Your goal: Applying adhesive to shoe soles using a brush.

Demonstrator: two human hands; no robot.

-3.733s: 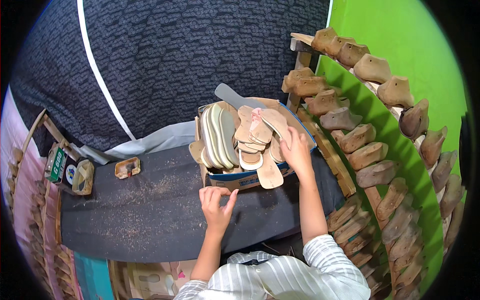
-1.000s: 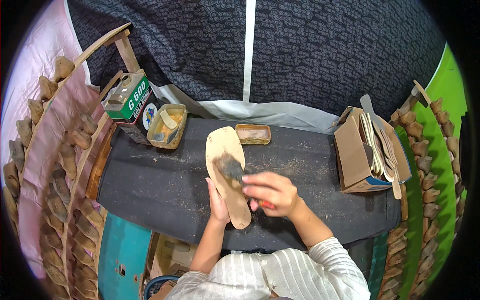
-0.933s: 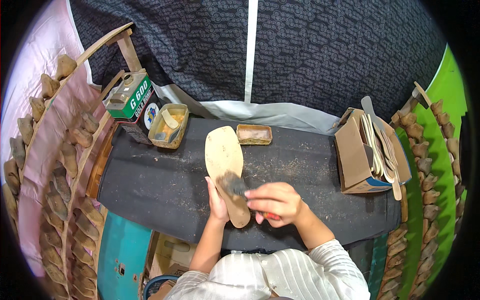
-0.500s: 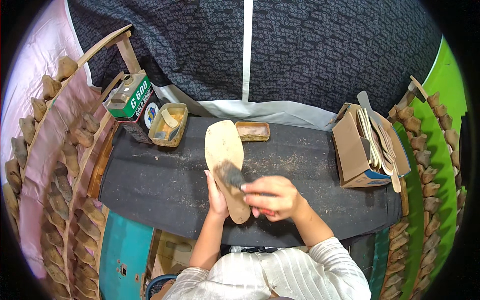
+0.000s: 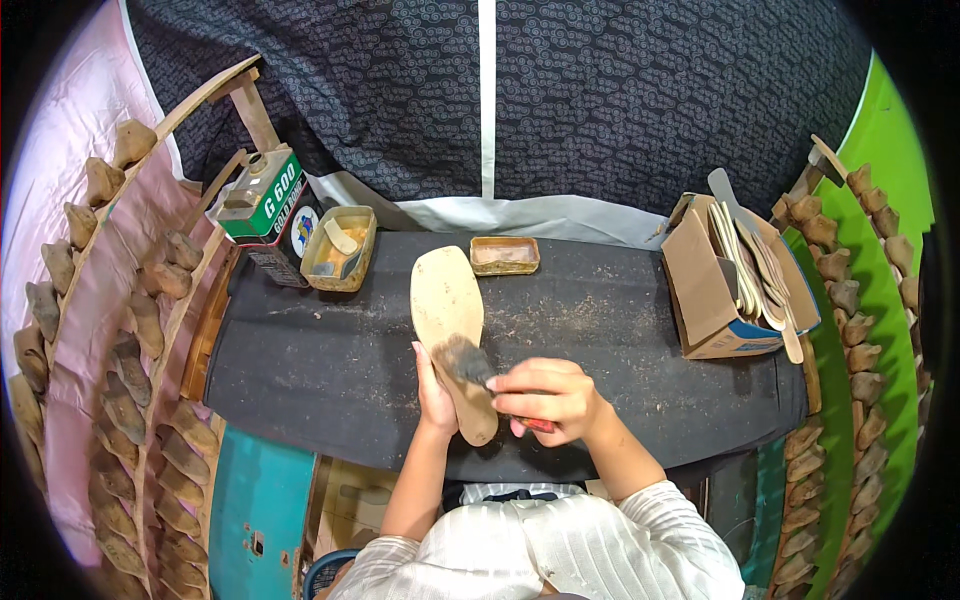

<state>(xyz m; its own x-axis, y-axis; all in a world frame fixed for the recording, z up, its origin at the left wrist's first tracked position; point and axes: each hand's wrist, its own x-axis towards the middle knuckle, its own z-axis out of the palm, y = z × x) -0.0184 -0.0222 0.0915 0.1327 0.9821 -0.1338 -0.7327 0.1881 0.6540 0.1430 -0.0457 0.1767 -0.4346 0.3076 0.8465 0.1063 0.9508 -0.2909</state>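
A tan shoe sole (image 5: 446,294), dotted with dark crumbs at both ends, is held over the black-covered table with its wide end pointing away. My left hand (image 5: 434,396) grips it by its left edge, thumb along the side and the other fingers hidden underneath. In my right hand (image 5: 550,398) is a brush (image 5: 463,360) with dark bristles and a red-tipped handle. Its bristles rest on the middle of the sole and look smeared by motion.
Past the sole lies a small rectangular tray (image 5: 504,257). Back left stand a metal can (image 5: 268,215) and a tub (image 5: 340,283) with scraper-like pieces. On the right a cardboard box (image 5: 708,317) holds several flat soles. Racks of wooden shoe lasts (image 5: 122,392) flank both sides.
The brush has shifted slightly down and right along the sole. My left hand still holds the sole in nearly the same place; the view has tilted a little.
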